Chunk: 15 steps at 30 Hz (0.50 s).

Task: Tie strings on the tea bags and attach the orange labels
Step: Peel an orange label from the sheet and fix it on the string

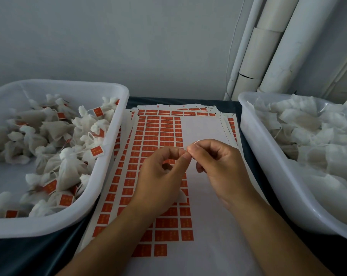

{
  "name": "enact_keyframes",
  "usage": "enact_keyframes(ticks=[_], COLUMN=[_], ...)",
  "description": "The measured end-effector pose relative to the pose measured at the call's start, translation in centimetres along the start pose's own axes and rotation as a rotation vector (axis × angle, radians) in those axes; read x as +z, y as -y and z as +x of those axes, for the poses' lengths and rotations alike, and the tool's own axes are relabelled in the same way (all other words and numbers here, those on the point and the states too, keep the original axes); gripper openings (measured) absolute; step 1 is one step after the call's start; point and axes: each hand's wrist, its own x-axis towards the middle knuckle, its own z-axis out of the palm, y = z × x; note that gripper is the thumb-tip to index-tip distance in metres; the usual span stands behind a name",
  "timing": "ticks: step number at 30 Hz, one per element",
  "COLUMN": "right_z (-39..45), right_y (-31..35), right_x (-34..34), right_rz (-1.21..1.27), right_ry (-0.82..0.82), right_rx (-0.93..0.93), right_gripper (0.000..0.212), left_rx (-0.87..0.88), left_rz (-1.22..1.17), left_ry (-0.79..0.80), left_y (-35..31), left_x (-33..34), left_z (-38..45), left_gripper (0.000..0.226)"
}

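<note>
Pinching a small orange label (191, 148) between both hands' fingertips (185, 155)

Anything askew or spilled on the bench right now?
Nothing spilled. The label sheets are stacked unevenly, fanned at the far edge. Both bins hold their tea bags, and the left hand and right hand pinch something small together.

Wall (128, 40): plain, pale grey, matt, filling the far side from 9 to 1 o'clock; evenly and dimly lit. Pipes (268, 46): white, bundled, rising at a slant at 1 to 2 o'clock, one wrapped in jointed sleeves. Cable (235, 36): thin, white, hanging down the wall just beside the pipes. Table covering (158, 100): dark blue-grey cloth, showing at 12 o'clock below the wall and along the near edges
</note>
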Motion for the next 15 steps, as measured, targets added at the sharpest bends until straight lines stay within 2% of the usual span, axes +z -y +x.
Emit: enact_keyframes(ticks=[6, 9, 15], right_z=[0.0, 0.0, -0.1], right_y=[0.2, 0.5, 0.8], right_x=[0.0, -0.1, -0.1], right_rz=[0.031, 0.066, 0.091], right_ry=[-0.010, 0.018, 0.043], right_rx=[0.011, 0.035, 0.037], right_gripper=[0.012, 0.020, 0.023], left_rx=[0.029, 0.041, 0.095], left_rz=[-0.030, -0.059, -0.107], left_ry=[0.064, 0.070, 0.052], left_y=[-0.1, -0.4, -1.0], left_x=[0.2, 0.2, 0.1], left_z=[-0.3, -0.4, -0.7], left_gripper=[0.011, 0.011, 0.020])
